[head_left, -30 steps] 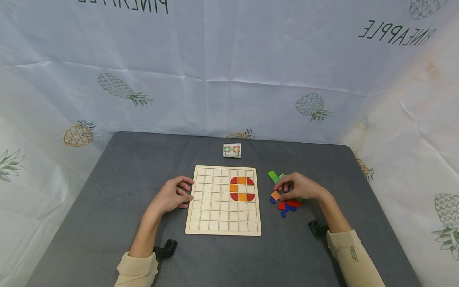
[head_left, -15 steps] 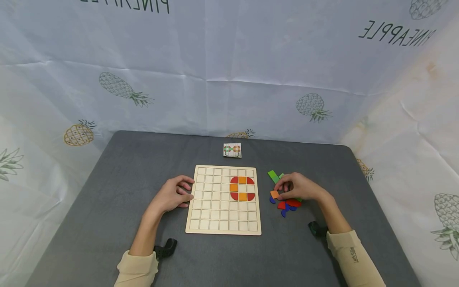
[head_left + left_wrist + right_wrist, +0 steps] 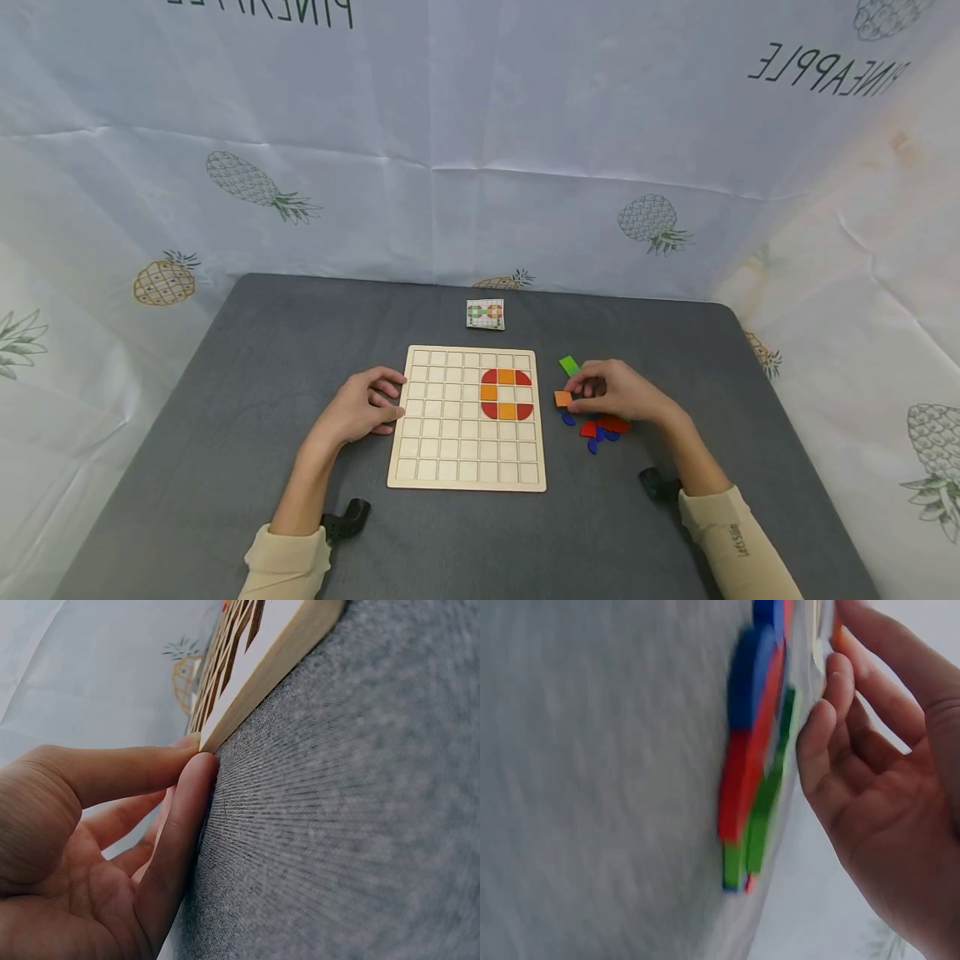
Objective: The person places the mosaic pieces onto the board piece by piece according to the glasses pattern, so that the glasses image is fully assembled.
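In the head view, my left hand rests at the left edge of a pale wooden grid board. Its thumb and fingertips touch that edge, also seen close in the left wrist view. Red and orange tiles lie in a C shape on the board's upper right. Right of the board, my right hand pinches an orange square tile between thumb and fingers. Only an orange sliver of this tile shows in the right wrist view. Curled fingers partly hide the contact.
Loose red pieces, blue pieces and a green strip lie around the right hand. More green pieces appear in the right wrist view. A small pattern card lies behind the board on the grey table.
My right hand has drawn the orange tile slightly left, out from the loose pieces and closer to the board. The left hand and the board have stayed in place.
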Motion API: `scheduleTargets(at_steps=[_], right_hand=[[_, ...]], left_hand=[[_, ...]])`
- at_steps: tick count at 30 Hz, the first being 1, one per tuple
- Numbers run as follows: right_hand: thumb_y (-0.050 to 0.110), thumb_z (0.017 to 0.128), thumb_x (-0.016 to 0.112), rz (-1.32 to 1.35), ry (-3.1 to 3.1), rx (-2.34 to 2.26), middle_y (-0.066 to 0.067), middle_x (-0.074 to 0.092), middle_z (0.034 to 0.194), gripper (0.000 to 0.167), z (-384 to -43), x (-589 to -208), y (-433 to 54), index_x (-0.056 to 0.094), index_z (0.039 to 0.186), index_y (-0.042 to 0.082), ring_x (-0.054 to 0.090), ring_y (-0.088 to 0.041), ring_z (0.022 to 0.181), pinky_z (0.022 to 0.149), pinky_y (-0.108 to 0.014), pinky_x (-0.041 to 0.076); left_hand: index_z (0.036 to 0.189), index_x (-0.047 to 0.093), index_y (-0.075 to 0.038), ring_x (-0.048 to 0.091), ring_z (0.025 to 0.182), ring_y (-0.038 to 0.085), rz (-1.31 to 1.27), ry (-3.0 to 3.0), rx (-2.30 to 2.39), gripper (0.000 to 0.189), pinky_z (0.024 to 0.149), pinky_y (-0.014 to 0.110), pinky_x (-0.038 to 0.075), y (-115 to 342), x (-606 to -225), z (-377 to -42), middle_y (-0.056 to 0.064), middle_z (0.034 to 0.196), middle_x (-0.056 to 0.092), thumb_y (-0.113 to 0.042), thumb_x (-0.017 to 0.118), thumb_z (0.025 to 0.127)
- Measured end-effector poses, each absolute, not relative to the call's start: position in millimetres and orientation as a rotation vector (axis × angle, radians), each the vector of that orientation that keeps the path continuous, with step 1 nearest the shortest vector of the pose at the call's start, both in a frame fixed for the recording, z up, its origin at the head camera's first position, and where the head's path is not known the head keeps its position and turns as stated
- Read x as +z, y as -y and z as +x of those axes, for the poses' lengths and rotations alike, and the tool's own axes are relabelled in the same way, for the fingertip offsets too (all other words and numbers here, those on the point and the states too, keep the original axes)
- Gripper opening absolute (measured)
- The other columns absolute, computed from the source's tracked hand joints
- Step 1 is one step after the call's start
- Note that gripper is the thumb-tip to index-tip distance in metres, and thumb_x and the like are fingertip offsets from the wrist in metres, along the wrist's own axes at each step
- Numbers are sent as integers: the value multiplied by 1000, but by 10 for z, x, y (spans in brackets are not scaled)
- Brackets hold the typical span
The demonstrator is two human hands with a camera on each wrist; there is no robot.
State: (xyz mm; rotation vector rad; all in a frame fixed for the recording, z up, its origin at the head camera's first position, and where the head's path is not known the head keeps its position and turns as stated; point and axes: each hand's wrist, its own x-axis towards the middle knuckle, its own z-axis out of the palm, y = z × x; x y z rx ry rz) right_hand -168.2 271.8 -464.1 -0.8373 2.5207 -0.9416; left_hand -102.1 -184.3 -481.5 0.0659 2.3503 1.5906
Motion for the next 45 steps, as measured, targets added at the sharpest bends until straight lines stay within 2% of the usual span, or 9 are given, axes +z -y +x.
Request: scheduleTargets(at_steps=[17, 24, 36, 45], right_hand=[[28, 91, 90, -838, -2661, -882, 6, 70, 94, 25, -1602, -4657, -2179, 83, 111, 16, 57, -3, 78, 69, -23, 53], [26, 92, 89, -842, -2700, -810, 1, 72, 96, 26, -1588, -4642, -2097, 82, 111, 10, 57, -2, 78, 70, -22, 53], [17, 97, 84, -855, -2642, -821, 2, 79, 93, 18, -1593, -4625, -2030, 82, 112, 8, 64, 1, 76, 66, -19, 56], [15, 99, 81, -897, -2642, -790, 0, 78, 97, 17, -1589, -4618, -2016, 81, 114, 7, 59, 2, 73, 66, -19, 54]], left_hand=[[139, 63, 1, 64, 84, 21, 16, -2349, 1572, 47, 66, 35, 68, 1845, -4837, -1060, 19, 113, 60, 3, 78, 95], [139, 63, 1, 63, 83, 20, 17, -2349, 1571, 47, 66, 35, 68, 1843, -4836, -1056, 19, 113, 60, 3, 78, 95], [139, 63, 1, 63, 84, 22, 10, -2356, 1563, 47, 67, 35, 68, 1840, -4826, -1049, 19, 114, 60, 3, 78, 95], [140, 62, 1, 64, 83, 19, 19, -2361, 1561, 47, 66, 34, 68, 1838, -4817, -1051, 20, 114, 60, 2, 78, 95]])
